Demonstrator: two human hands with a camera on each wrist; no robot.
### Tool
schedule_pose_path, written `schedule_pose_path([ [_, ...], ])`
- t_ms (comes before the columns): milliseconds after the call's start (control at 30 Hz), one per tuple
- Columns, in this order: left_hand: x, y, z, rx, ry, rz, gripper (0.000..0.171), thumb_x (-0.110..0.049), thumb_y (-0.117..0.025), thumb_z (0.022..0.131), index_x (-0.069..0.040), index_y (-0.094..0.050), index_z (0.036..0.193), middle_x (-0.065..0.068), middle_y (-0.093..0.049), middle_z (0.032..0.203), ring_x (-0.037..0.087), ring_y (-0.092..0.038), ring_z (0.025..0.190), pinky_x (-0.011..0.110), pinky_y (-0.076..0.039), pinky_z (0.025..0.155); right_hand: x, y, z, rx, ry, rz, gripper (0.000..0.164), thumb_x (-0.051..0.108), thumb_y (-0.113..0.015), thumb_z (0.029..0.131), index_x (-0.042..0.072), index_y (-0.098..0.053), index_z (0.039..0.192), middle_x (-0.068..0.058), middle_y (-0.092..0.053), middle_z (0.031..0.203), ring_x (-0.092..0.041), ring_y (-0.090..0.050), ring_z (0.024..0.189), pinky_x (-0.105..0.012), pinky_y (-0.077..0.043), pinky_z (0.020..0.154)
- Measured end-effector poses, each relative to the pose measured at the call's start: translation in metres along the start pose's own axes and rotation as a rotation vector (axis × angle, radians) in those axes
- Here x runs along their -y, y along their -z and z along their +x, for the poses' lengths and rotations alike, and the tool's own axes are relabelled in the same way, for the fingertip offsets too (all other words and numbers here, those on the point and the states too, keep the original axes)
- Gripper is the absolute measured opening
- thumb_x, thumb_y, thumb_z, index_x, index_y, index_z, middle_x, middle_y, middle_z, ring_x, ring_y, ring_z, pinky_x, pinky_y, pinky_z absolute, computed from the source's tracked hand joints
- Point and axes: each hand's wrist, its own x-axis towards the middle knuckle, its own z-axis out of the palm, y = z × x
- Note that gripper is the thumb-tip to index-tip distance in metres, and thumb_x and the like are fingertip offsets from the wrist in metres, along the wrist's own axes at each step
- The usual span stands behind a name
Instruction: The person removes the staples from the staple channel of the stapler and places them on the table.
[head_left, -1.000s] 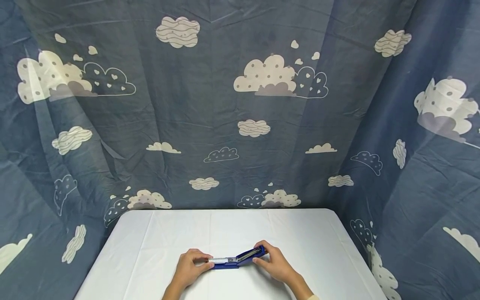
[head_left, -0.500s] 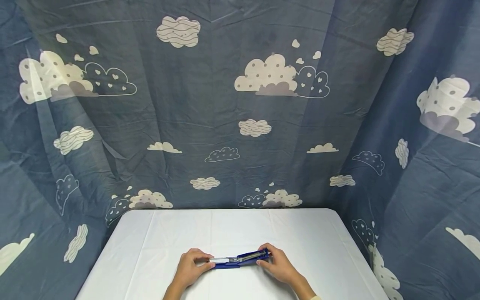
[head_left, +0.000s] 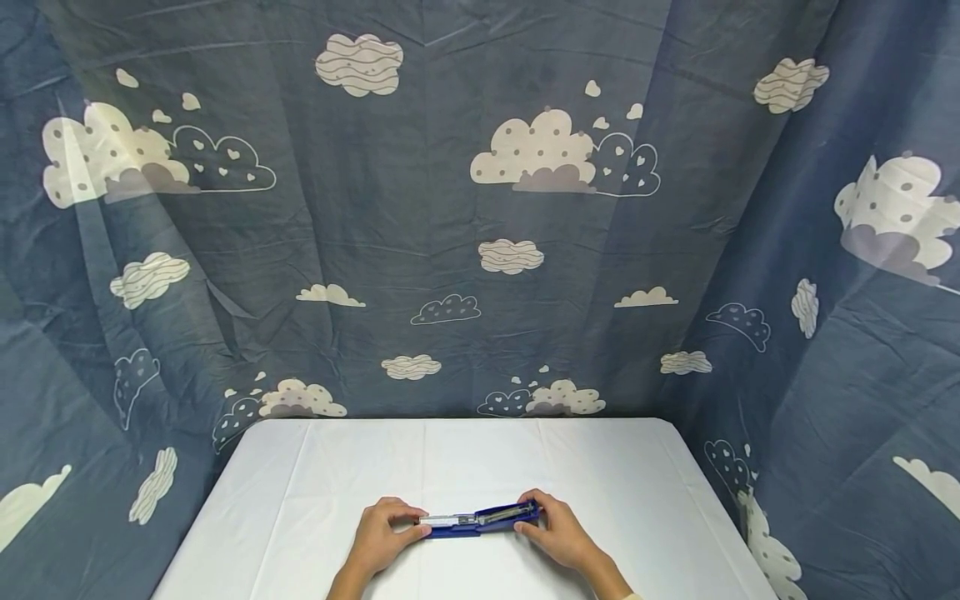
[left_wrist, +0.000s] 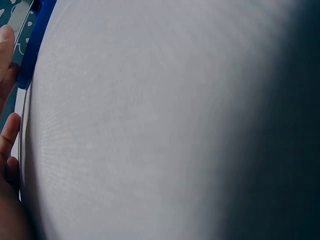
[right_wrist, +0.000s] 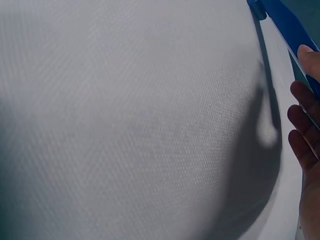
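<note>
- A person holds an unfolded blue stapler (head_left: 487,521) by its two ends, above the near part of a white tabletop (head_left: 352,458), as seen from the head camera.
- The left hand (head_left: 379,537) pinches the stapler's left end, thumb on the near edge and fingers at the far side, with the pale metal strip (head_left: 444,521) running from the fingertips toward the hinge.
- The right hand (head_left: 561,532) pinches the opposite end, thumb on the near side and fingers curled over the far side; the right wrist view shows its lower fingers slightly apart.
- Between the two hands, the stapler's middle lies free of the fingers, its right half angled a little upward.
- A shadow on the white surface falls apart from that raised half; whether the left half touches the tabletop cannot be told.
- Behind hangs a blue curtain (head_left: 442,183) printed with pale clouds.
</note>
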Motion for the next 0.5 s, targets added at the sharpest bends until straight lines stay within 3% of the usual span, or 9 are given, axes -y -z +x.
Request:
schedule_pose_path([
  [133,-0.0001,-0.0007,0.0000,-0.007,-0.004,0.008,0.021,-0.048,-0.089,0.075,-0.038,-0.081,0.092,-0.026,-0.069,0.085,0.005,-0.063,0.094,0.038,-0.051,0.090,0.0000,0.0005,0.0003,-0.003,0.001,-0.003,0.038,0.033,-0.078,0.091,0.012,-0.064,0.120,-0.004,-0.072,0.117,-0.021,-0.063,0.108,-0.045,-0.049,0.100],
  [333,-0.0003,0.0002,-0.0019,0.007,0.009,0.012,0.021,-0.049,-0.088,0.075,-0.040,-0.081,0.092,-0.028,-0.068,0.086,0.001,-0.062,0.094,0.038,-0.052,0.091,-0.0005,0.0000,-0.0003,0.012,-0.004,-0.001,0.046,0.029,-0.080,0.090,0.011,-0.062,0.128,-0.010,-0.070,0.127,-0.033,-0.063,0.121,-0.062,-0.045,0.108],
  [500,-0.0021,0.0017,-0.0012,0.008,0.018,0.001,0.021,-0.048,-0.089,0.075,-0.040,-0.081,0.092,-0.027,-0.069,0.087,0.003,-0.062,0.095,0.042,-0.049,0.093,0.0034,0.0043,0.0012,0.012,0.044,-0.013,0.054,0.032,-0.079,0.091,0.007,-0.058,0.135,-0.013,-0.067,0.132,-0.035,-0.063,0.124,-0.057,-0.050,0.105],
])
